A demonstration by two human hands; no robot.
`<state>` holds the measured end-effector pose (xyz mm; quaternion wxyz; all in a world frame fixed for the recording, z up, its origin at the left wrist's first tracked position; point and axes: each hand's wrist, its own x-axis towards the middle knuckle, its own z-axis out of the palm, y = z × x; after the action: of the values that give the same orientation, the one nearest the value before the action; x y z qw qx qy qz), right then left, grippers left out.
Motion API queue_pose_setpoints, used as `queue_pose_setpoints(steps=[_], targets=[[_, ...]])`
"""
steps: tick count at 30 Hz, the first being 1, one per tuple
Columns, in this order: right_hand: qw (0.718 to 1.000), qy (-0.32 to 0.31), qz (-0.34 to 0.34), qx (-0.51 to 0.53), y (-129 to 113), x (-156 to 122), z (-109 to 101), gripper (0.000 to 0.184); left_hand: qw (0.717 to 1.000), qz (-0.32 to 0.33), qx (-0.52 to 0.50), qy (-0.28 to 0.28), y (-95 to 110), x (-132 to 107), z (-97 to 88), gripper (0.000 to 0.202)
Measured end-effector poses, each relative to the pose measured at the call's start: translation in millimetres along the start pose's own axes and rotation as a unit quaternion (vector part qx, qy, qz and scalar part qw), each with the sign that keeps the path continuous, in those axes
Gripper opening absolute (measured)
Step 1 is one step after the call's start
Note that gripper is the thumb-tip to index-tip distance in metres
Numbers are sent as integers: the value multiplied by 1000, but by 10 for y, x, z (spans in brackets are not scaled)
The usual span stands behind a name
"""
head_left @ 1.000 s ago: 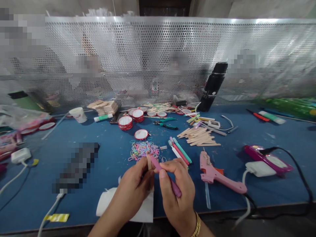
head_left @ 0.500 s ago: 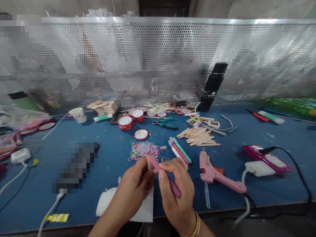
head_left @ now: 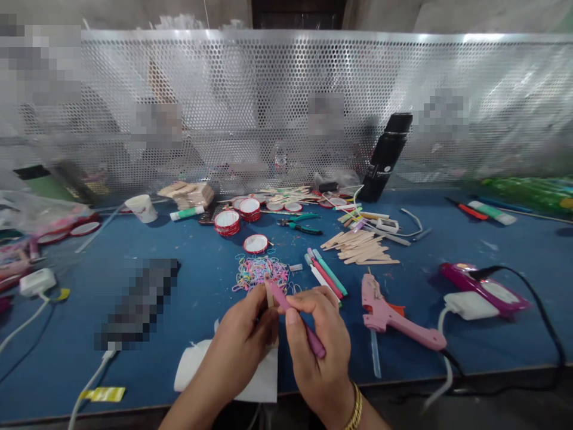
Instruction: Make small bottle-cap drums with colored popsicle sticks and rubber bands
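My left hand (head_left: 244, 346) is closed on a small wooden craft stick (head_left: 269, 294), held upright near the table's front edge. My right hand (head_left: 323, 349) grips a pink marker (head_left: 313, 341) like a pen, its tip touching the stick. Both hands hover over a white sheet of paper (head_left: 264, 382). Just beyond them lies a pile of coloured rubber bands (head_left: 259, 272). A few more markers (head_left: 326, 273) lie to the right of the pile.
A pink glue gun (head_left: 394, 319) lies right of my hands, its cable running off the table edge. Behind are loose wooden sticks (head_left: 360, 248), red-rimmed lids (head_left: 228, 222), pliers (head_left: 299, 223) and a black bottle (head_left: 385, 156) against a perforated metal screen (head_left: 286, 107). A white charger (head_left: 36, 282) sits at left.
Both hands have shifted very slightly left; the marker tip stays against the stick. Nothing else has moved.
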<state>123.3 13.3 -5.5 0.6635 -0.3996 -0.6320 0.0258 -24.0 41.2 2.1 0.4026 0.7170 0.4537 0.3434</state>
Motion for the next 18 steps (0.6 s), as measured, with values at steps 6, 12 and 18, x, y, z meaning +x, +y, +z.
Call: queue_pose_setpoints(steps=[6,12,18], targets=[[1000,2,0,0,4,15,6,18,1000,-2,5,0,3,3,-5,21],[1000,0,-2,-7,6,5,-5,18,1000,-7,11,-2,-10,4,-2,19],[1000,-2,6,-12,18,10,-8,17,1000,-10,2,3,13,-3,0,24]])
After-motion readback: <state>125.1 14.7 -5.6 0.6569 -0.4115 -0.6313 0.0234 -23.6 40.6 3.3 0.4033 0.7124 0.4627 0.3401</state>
